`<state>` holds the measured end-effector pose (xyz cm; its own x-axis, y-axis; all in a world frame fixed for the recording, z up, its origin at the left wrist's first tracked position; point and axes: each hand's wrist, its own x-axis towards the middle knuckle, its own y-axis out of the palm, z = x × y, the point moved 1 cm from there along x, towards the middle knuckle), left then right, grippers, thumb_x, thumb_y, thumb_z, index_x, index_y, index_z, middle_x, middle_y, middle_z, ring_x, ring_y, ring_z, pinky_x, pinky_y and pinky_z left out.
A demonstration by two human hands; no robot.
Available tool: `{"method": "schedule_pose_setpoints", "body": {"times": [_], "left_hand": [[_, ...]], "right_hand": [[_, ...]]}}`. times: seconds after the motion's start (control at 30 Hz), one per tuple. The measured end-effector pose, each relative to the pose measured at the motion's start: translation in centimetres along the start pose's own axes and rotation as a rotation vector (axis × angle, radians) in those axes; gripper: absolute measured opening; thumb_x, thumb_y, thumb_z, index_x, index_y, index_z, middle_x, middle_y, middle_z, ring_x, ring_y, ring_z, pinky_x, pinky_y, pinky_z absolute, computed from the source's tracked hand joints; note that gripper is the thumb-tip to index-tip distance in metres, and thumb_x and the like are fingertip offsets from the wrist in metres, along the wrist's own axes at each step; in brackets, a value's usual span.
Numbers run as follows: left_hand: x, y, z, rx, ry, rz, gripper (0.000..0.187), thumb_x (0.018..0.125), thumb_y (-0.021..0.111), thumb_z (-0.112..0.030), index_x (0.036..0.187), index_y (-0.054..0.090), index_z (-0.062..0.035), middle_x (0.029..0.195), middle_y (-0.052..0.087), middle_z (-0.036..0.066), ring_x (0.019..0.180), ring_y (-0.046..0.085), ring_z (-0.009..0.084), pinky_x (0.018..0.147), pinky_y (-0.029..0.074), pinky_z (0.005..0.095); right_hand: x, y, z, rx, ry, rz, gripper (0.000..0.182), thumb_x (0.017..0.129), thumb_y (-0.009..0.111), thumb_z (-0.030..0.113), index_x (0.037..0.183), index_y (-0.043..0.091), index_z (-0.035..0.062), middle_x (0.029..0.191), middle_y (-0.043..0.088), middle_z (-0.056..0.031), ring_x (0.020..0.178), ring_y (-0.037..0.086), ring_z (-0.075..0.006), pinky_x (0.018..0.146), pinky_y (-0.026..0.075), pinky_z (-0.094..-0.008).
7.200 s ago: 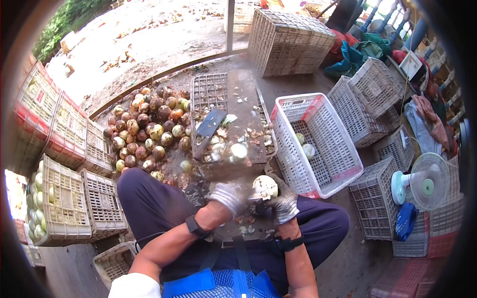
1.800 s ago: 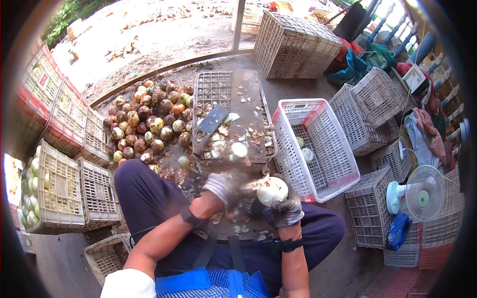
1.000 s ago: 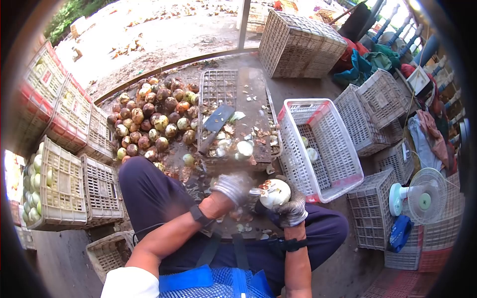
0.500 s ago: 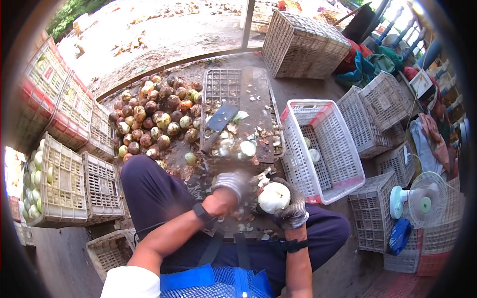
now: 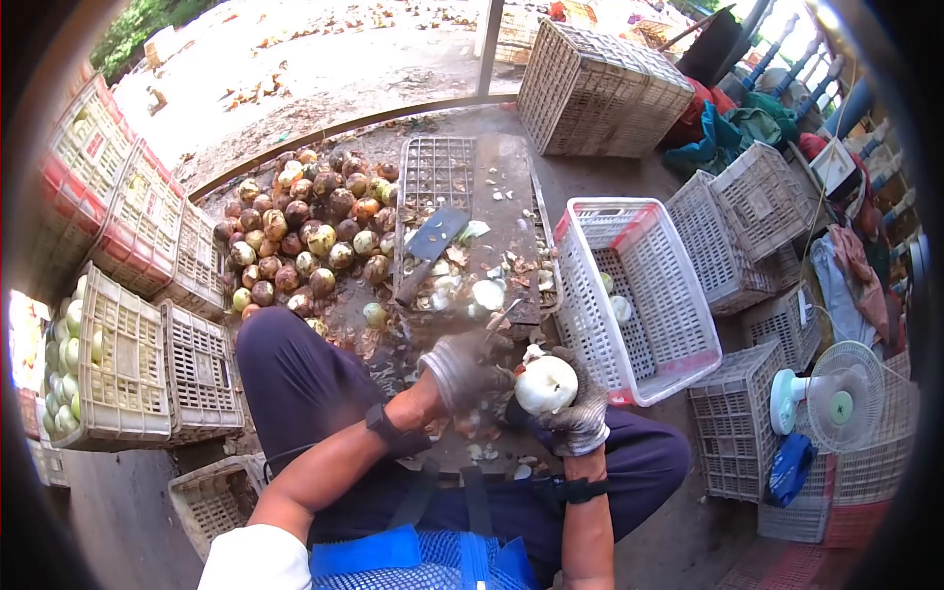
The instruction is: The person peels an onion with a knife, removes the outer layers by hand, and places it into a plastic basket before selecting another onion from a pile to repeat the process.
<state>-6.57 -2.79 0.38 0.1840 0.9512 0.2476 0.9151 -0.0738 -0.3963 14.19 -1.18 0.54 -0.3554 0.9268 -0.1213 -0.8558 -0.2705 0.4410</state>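
Observation:
My right hand point(image 5: 578, 408), in a grey-and-white glove, is wrapped round a peeled white onion point(image 5: 547, 384) above my right knee. Just left of it is my gloved left hand point(image 5: 464, 372), blurred, its fingers curled. A thin, pointed tool point(image 5: 507, 314) juts up from that hand; its kind is too blurred to tell. Beyond both hands, a cleaver point(image 5: 438, 234) lies flat on the work board point(image 5: 503, 187), with onion scraps and a white onion piece point(image 5: 488, 294) near it.
Unpeeled onions point(image 5: 295, 231) are heaped at the left. To the right stands a white plastic crate point(image 5: 678, 285) with a few peeled onions in it. Stacked crates point(image 5: 118, 364) with onions line the left side. A small fan point(image 5: 841, 403) stands on crates at the right.
My left hand has shifted slightly right, towards the onion, and the thin tool now shows above it. The onion in my right hand has moved a little to the right.

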Motion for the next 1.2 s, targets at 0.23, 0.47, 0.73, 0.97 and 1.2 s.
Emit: {"method": "schedule_pose_setpoints", "body": {"times": [0.23,0.47,0.73,0.97,1.2], "left_hand": [[-0.4,1.0,1.0,-0.426,-0.369,-0.104,0.024,0.074,0.065,-0.008,0.096,0.065,0.0002,0.079,0.065,0.012,0.069,0.058,0.0115,0.061,0.048,0.0305],[-0.3,-0.1,3.6,-0.291,-0.104,-0.174,0.017,0.071,0.067,-0.007,0.085,0.063,0.0005,0.076,0.061,0.013,0.066,0.058,0.0245,0.060,0.047,0.0345],[-0.3,-2.4,2.3,-0.514,-0.148,-0.310,0.018,0.081,0.066,-0.005,0.098,0.061,-0.0006,0.089,0.063,0.007,0.077,0.059,0.0135,0.065,0.050,0.0257],[-0.3,-5.5,-0.4,-0.670,-0.090,-0.502,0.023,0.082,0.065,-0.006,0.103,0.062,-0.0003,0.086,0.065,0.004,0.073,0.060,0.0072,0.060,0.049,0.0202],[0.5,-6.6,3.1,-0.732,-0.240,-0.310,0.023,0.085,0.063,-0.005,0.106,0.061,0.0028,0.087,0.065,0.005,0.071,0.061,0.0105,0.053,0.049,0.0218]], "right_hand": [[0.3,0.0,-1.5,-0.091,0.072,0.028,0.105,0.031,0.088,0.009,0.126,0.046,-0.0054,0.114,0.060,-0.0152,0.101,0.061,-0.0265,0.089,0.052,-0.0387],[0.0,0.4,-1.1,0.148,0.145,0.126,0.104,0.035,0.085,0.003,0.129,0.041,-0.0054,0.118,0.058,-0.0179,0.105,0.060,-0.0298,0.092,0.050,-0.0421],[-0.6,1.8,0.4,0.298,0.156,0.175,0.103,0.037,0.083,0.002,0.130,0.040,-0.0059,0.121,0.056,-0.0196,0.107,0.058,-0.0319,0.093,0.049,-0.0432],[0.0,0.2,-0.8,0.177,0.141,0.193,0.101,0.039,0.083,0.003,0.130,0.041,-0.0053,0.121,0.056,-0.0199,0.108,0.058,-0.0318,0.092,0.050,-0.0439],[0.2,0.8,-0.9,0.165,0.162,0.183,0.105,0.035,0.086,0.004,0.129,0.041,-0.0041,0.122,0.055,-0.0208,0.111,0.056,-0.0333,0.093,0.050,-0.0455]]}}
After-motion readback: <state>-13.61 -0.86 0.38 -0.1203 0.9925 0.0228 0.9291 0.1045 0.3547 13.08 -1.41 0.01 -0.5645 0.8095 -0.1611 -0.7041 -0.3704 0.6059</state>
